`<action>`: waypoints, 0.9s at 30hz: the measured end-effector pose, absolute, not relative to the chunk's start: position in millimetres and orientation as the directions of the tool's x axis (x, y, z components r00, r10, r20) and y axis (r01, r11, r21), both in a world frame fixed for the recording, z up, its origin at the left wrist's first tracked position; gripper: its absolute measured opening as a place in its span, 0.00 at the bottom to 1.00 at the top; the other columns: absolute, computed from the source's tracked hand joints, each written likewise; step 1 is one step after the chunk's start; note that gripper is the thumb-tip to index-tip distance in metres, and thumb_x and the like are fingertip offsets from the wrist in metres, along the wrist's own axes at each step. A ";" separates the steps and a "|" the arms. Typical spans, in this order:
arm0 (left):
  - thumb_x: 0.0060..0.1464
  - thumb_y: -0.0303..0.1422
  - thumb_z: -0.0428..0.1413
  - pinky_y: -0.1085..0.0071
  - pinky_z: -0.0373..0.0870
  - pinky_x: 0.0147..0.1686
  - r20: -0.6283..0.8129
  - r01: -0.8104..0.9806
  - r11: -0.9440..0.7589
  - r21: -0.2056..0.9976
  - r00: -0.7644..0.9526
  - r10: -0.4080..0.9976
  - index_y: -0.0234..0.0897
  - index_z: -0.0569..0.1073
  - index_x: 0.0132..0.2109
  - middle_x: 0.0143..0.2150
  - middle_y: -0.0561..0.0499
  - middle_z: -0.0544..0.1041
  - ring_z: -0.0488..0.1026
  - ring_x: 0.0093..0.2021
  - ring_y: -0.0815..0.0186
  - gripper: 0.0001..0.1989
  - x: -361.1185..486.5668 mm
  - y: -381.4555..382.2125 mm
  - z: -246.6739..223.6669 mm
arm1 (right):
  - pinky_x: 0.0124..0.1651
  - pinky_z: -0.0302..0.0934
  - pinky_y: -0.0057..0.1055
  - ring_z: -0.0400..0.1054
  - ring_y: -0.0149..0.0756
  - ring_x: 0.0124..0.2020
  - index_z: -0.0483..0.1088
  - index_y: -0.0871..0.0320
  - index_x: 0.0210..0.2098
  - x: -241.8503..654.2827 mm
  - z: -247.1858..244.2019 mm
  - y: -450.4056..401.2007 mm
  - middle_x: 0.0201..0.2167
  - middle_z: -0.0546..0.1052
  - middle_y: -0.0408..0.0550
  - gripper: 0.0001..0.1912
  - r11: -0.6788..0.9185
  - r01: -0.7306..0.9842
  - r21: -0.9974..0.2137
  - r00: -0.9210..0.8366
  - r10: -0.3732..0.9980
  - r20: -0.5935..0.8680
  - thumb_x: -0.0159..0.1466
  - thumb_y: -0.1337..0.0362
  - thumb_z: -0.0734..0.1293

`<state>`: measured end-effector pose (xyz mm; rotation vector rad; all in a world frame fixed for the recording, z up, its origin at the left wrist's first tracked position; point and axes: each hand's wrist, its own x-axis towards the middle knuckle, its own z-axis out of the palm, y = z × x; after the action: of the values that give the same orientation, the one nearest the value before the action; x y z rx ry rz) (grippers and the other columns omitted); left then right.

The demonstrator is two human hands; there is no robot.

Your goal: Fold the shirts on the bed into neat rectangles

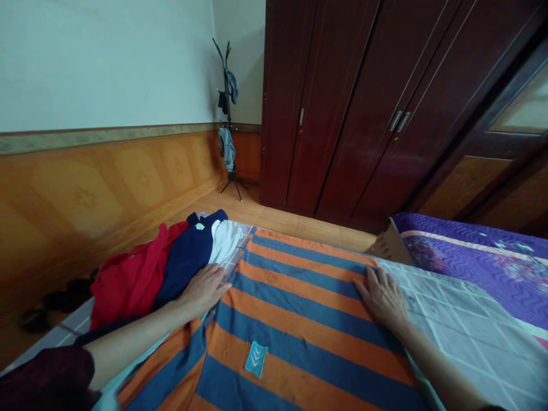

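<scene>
An orange and grey-blue striped shirt lies spread flat before me, with a small teal patch on its near part. At its left edge rests my left hand, fingers stretched out, beside a dark navy garment. My right hand lies flat with spread fingers on the shirt's right edge, close to its far corner. Neither hand grips anything. A sleeve of the shirt extends to the lower left, under my left forearm.
Left of the shirt, a red garment and a white one are heaped with the navy one. The grey checked sheet shows at right, beside a purple patterned bedcover. A coat rack and dark red wardrobe stand behind.
</scene>
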<state>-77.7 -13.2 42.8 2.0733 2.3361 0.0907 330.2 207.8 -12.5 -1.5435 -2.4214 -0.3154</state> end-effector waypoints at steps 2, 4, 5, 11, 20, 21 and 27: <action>0.60 0.32 0.46 0.65 0.65 0.44 0.028 0.993 0.117 0.026 -0.118 0.993 0.36 0.71 0.38 0.41 0.46 0.73 0.69 0.45 0.59 0.10 -78.8 -22.9 44.8 | 0.60 0.51 0.49 0.50 0.53 0.64 0.57 0.64 0.61 337.1 -16.0 211.3 0.63 0.59 0.60 0.34 0.443 0.894 0.066 -0.439 0.836 0.330 0.65 0.47 0.51; 0.58 0.27 0.45 0.63 0.64 0.43 0.027 0.992 0.124 -0.014 -0.124 0.992 0.35 0.71 0.35 0.38 0.45 0.72 0.68 0.43 0.57 0.10 -78.1 -28.5 47.9 | 0.62 0.48 0.46 0.49 0.51 0.64 0.57 0.64 0.62 342.1 -21.6 212.3 0.63 0.60 0.58 0.34 0.501 0.862 0.079 -0.499 0.810 0.308 0.66 0.47 0.50; 0.57 0.26 0.44 0.62 0.64 0.44 0.032 0.991 0.134 -0.024 -0.133 0.991 0.35 0.71 0.35 0.38 0.44 0.72 0.68 0.43 0.57 0.11 -76.4 -30.5 49.5 | 0.62 0.48 0.46 0.49 0.51 0.64 0.58 0.65 0.61 343.5 -24.5 211.7 0.62 0.60 0.58 0.34 0.504 0.860 0.083 -0.503 0.809 0.303 0.66 0.47 0.49; 0.57 0.24 0.46 0.64 0.59 0.52 -0.005 0.998 -0.066 -0.013 0.066 0.998 0.37 0.69 0.49 0.52 0.46 0.69 0.64 0.52 0.59 0.15 -58.9 -42.8 51.1 | 0.62 0.48 0.45 0.49 0.51 0.64 0.58 0.65 0.62 342.2 -30.0 207.9 0.62 0.60 0.57 0.34 0.449 0.888 0.093 -0.456 0.839 0.297 0.66 0.48 0.50; 0.62 0.34 0.44 0.58 0.52 0.59 -0.007 0.996 -0.050 0.068 0.050 0.999 0.36 0.67 0.57 0.58 0.41 0.67 0.63 0.58 0.52 0.19 -44.2 -4.6 35.7 | 0.62 0.48 0.46 0.50 0.51 0.64 0.58 0.65 0.62 339.7 -21.1 205.4 0.63 0.60 0.57 0.34 0.449 0.890 0.074 -0.451 0.849 0.274 0.67 0.47 0.49; 0.62 0.34 0.44 0.55 0.52 0.59 -0.012 0.997 -0.026 0.076 0.027 1.000 0.34 0.67 0.56 0.57 0.39 0.69 0.63 0.57 0.50 0.19 -43.1 5.5 34.7 | 0.62 0.48 0.46 0.49 0.51 0.64 0.58 0.65 0.62 339.2 -20.2 204.5 0.63 0.60 0.56 0.33 0.447 0.892 0.071 -0.448 0.852 0.270 0.67 0.48 0.49; 0.62 0.41 0.43 0.58 0.50 0.61 0.010 0.995 -0.001 0.096 0.001 1.000 0.36 0.61 0.62 0.62 0.42 0.64 0.58 0.63 0.54 0.25 -39.8 69.4 31.2 | 0.62 0.48 0.45 0.49 0.49 0.65 0.58 0.63 0.61 337.5 -17.6 202.3 0.62 0.61 0.55 0.33 0.431 0.902 0.038 -0.423 0.859 0.289 0.66 0.47 0.50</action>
<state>-39.8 69.4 31.2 2.1780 2.1758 0.1150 337.5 202.3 -17.6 -1.5401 -2.4580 -0.2748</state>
